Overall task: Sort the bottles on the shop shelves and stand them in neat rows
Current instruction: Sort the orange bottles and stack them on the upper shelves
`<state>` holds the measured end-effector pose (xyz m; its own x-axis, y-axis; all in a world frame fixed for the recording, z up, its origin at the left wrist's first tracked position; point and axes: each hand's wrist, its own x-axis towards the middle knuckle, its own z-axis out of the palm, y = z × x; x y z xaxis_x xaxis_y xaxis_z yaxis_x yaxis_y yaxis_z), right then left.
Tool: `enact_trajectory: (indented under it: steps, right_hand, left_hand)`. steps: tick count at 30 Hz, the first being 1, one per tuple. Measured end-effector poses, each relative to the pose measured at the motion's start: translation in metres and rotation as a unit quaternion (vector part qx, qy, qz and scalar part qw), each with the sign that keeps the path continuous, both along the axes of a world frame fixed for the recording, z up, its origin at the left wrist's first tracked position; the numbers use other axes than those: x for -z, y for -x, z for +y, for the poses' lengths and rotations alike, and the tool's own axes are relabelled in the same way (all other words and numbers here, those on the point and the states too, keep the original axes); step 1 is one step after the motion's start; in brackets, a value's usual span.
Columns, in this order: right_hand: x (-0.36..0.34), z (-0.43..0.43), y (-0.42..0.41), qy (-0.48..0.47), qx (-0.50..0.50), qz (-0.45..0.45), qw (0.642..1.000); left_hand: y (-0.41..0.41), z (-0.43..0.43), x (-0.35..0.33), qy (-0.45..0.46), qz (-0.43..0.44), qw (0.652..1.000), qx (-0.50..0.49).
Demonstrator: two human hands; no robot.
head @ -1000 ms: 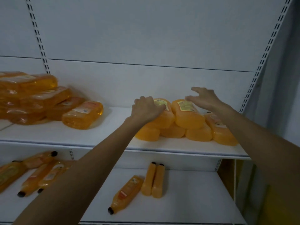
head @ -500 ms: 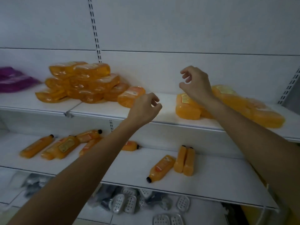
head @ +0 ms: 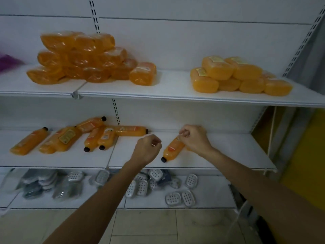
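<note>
On the middle shelf (head: 237, 148) an orange bottle (head: 173, 149) with a black cap lies slanted, cap toward me. My right hand (head: 195, 138) is over its base end with the fingers curled; whether they grip the bottle is not visible. The hand and wrist hide what lies behind it. My left hand (head: 148, 149) hovers just left of that bottle, fingers curled, holding nothing. Several more orange bottles (head: 98, 136) lie scattered on the left part of this shelf.
The top shelf (head: 172, 88) carries a heap of wrapped orange packs (head: 84, 57) on the left and a stack of orange bottles (head: 237, 74) on the right. Soap dishes (head: 175, 198) and wrapped items lie on the bottom shelf. A purple item (head: 7, 60) shows far left.
Both hands have dropped from the top shelf's orange stack to the middle shelf. The view has tilted down and pulled back, showing all three shelves.
</note>
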<state>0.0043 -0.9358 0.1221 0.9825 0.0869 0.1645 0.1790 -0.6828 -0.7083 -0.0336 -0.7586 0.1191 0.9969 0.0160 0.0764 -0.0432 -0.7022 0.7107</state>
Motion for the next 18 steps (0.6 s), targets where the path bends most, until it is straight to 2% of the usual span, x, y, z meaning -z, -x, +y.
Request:
enact_trajectory:
  steps: [4, 10, 18]
  right_hand:
    - [0.043, -0.032, -0.002, 0.012, 0.054, 0.086, 0.995]
    - [0.087, -0.080, -0.038, -0.015, 0.119, 0.140, 0.983]
    - [0.134, -0.137, -0.126, -0.015, 0.135, 0.203, 0.970]
  left_hand:
    - [0.000, -0.002, 0.026, -0.010, 0.036, 0.999, 0.020]
    - [-0.036, -0.002, 0.041, -0.020, 0.050, 0.998, -0.032]
    - [-0.135, -0.082, 0.111, 0.013, 0.120, 0.992, -0.035]
